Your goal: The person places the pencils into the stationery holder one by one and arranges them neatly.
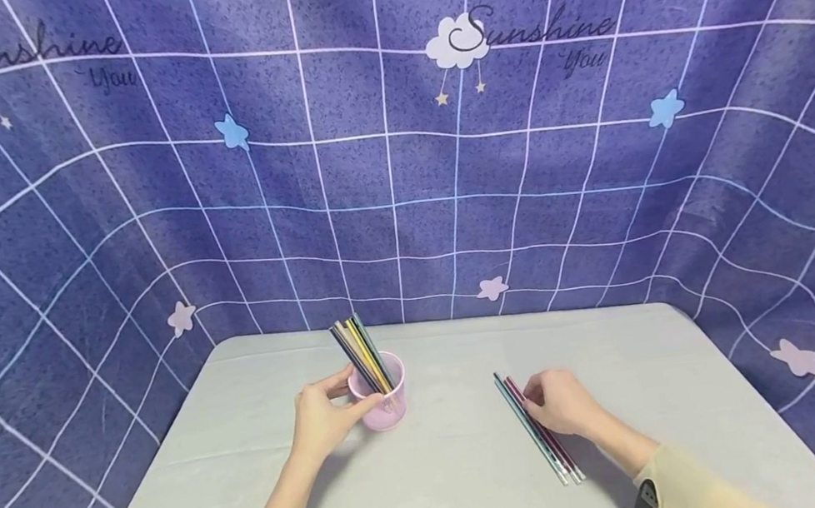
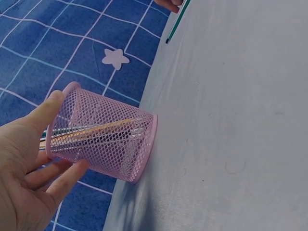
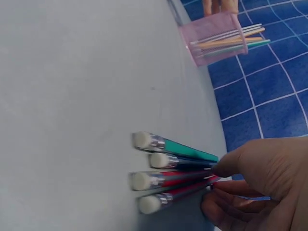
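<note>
On the left of the head view stands a pink mesh pencil cup point(image 1: 387, 417) with several pencils point(image 1: 355, 345) leaning in it. My left hand point(image 1: 318, 419) holds the cup near its rim, thumb on one side and fingers on the other, as the left wrist view also shows point(image 2: 24, 178). To the right, several pencils with white erasers lie side by side: a green pencil point(image 3: 185, 148), a dark blue pencil point(image 3: 180, 162) and red pencils point(image 3: 168, 178). My right hand point(image 1: 564, 404) pinches at this group, thumb tip over the blue and red pencils, fingertips at the outer red side.
Everything is on a table with a pale grey cover point(image 1: 464, 482). Behind and at both sides hangs a blue-purple curtain point(image 1: 428, 168) with a grid, stars and clouds. Bare tabletop separates the cup from the loose pencils.
</note>
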`<state>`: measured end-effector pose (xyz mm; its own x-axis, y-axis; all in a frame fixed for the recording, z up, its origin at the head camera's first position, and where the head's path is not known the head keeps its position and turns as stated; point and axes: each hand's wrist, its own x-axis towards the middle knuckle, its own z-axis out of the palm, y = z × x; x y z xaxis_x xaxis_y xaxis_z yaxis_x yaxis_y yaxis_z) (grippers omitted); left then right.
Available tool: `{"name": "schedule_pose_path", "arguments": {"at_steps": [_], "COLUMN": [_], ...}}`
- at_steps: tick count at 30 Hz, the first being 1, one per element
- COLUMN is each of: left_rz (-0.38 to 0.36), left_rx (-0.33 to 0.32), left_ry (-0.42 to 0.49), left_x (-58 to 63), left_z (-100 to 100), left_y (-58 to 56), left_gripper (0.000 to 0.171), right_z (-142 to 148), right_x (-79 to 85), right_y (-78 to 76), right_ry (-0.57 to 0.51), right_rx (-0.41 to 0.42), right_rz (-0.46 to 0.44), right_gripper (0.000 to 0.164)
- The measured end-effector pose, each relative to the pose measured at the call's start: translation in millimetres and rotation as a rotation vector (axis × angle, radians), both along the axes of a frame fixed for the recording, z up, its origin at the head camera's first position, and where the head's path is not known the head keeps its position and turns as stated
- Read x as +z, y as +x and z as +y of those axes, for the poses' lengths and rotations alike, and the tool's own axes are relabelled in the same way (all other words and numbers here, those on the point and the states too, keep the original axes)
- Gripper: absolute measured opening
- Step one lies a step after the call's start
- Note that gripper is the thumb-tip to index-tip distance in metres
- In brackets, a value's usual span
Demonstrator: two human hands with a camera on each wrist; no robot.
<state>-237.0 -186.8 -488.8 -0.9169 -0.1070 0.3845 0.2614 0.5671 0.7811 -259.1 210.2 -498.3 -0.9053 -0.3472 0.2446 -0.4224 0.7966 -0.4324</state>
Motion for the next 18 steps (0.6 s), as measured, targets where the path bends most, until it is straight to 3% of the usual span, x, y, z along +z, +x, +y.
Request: {"name": "schedule_pose_path", "arguments": {"at_steps": [10, 18], "left_rz": [0.0, 0.003], "left_rx": [-0.001, -0.004], "left_ry": [0.0, 0.0], "left_x": [-2.2, -1.0], "left_z": [0.2, 0.3], "left_y": [0.7, -0.2], "left_gripper": [0.072, 0.072], "right_z": [-7.0, -2.8], "right_x": [-9.2, -12.3], "right_y": [5.0, -2.5], "right_ry": [-0.006, -0.179], "right_rx": [-0.095, -0.135], "right_rz": [-0.017, -0.194], "right_gripper": [0.008, 0.007]}}
